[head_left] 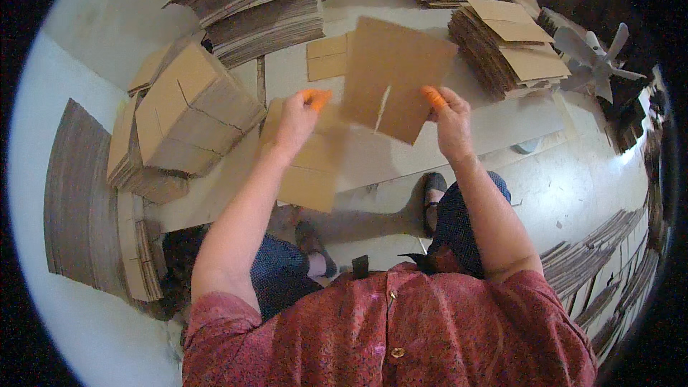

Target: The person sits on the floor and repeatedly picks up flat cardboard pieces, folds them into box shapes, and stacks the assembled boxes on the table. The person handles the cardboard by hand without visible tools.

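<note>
- Brown slit cardboard sheet (403, 72): right hand (453, 120) is pinching its edge between fingers, probably steadying it.
- Left hand (296, 122) is hovering left of that sheet; whether its fingers are gripping, I cannot tell.

Left arm (240, 218) and right arm (494, 218) are both bare and reaching out front, wrists pretty straight. Left hand (299, 116) points its orange-tipped fingers (315, 97) inward, can't tell how tight. Right hand (453, 120) is pinching, well apart from the other.
</note>
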A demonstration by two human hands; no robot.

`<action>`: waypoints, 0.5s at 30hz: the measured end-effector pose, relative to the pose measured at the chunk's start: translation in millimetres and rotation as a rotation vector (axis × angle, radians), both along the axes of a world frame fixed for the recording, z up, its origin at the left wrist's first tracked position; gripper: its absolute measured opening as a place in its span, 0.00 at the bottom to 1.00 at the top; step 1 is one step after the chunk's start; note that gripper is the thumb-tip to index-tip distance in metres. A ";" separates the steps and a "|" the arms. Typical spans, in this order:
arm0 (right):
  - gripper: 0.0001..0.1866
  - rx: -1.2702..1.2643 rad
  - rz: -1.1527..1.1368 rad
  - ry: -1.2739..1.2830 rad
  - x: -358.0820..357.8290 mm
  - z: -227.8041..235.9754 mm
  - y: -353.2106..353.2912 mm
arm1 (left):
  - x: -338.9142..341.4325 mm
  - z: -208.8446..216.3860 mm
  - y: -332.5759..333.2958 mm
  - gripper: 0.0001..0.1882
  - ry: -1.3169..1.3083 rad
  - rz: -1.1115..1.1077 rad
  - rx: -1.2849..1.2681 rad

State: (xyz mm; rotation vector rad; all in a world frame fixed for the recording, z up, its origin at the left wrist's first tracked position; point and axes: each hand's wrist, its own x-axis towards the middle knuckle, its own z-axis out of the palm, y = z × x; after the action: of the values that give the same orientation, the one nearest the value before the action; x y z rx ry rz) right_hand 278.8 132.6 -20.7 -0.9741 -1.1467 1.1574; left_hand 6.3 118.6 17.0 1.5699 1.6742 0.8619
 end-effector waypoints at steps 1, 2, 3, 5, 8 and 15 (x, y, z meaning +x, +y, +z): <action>0.07 0.087 -0.090 -0.085 6.9 -2.7 0.9 | 4.3 -0.5 -16.4 0.22 0.127 0.036 0.074; 0.07 0.196 -0.209 -0.238 10.4 -5.9 1.9 | 9.8 -5.3 -35.3 0.32 0.360 0.037 0.137; 0.07 0.253 -0.197 -0.282 7.0 -4.4 -0.7 | 12.7 -19.2 -53.2 0.35 0.572 0.051 0.148; 0.08 0.365 -0.180 -0.380 -0.5 -0.2 -11.4 | 17.9 -55.1 -80.3 0.39 0.987 0.071 0.166; 0.07 0.259 -0.033 -0.349 -9.5 -6.6 -16.3 | 32.6 -54.1 -95.5 0.44 0.977 0.036 -0.016; 0.08 0.179 -0.019 -0.499 -14.0 6.1 -26.9 | 17.8 -56.7 -91.6 0.26 0.967 -0.108 -0.057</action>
State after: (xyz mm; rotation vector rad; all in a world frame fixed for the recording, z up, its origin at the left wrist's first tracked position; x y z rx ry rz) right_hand 264.8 105.7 -14.6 -1.1639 -1.6023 0.7959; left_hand 24.0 27.0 -39.7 2.1845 2.1618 -0.0696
